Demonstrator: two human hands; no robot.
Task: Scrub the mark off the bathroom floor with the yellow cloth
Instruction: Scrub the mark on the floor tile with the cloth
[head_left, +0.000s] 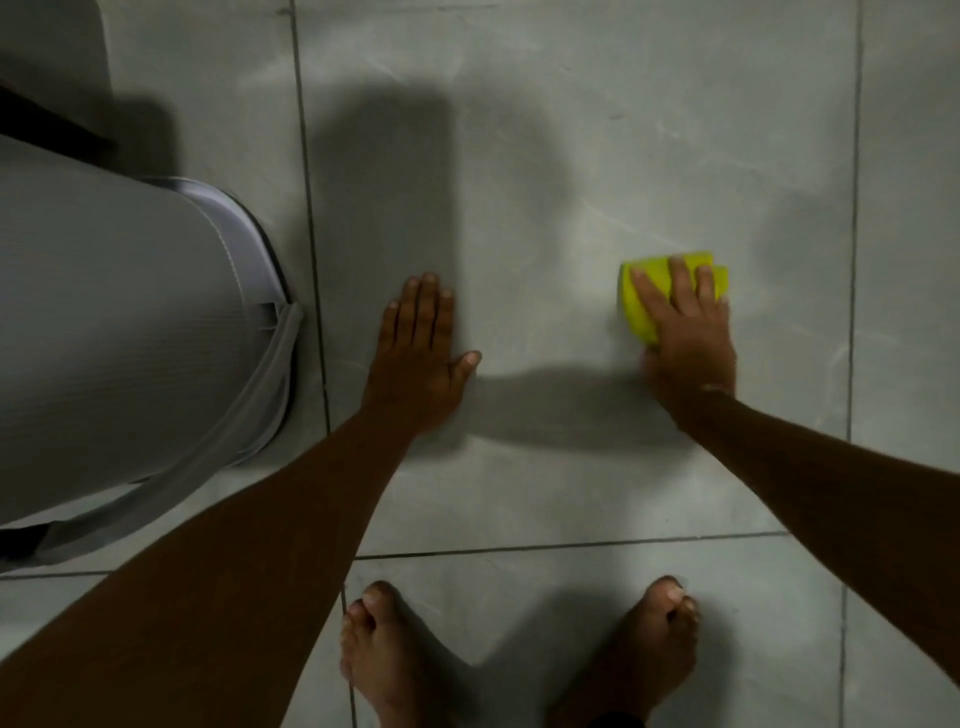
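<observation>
A folded yellow cloth lies on the grey tiled floor at the right of centre. My right hand presses flat on top of it, fingers spread over the cloth and pointing away from me. My left hand rests palm-down on the bare tile to the left, fingers together, thumb out, holding nothing. No distinct mark shows on the floor; the tile under the cloth is hidden.
A large grey ribbed bin or basket stands at the left, close to my left forearm. My two bare feet stand at the bottom edge. Dark grout lines divide the tiles. Shadows fall across the middle.
</observation>
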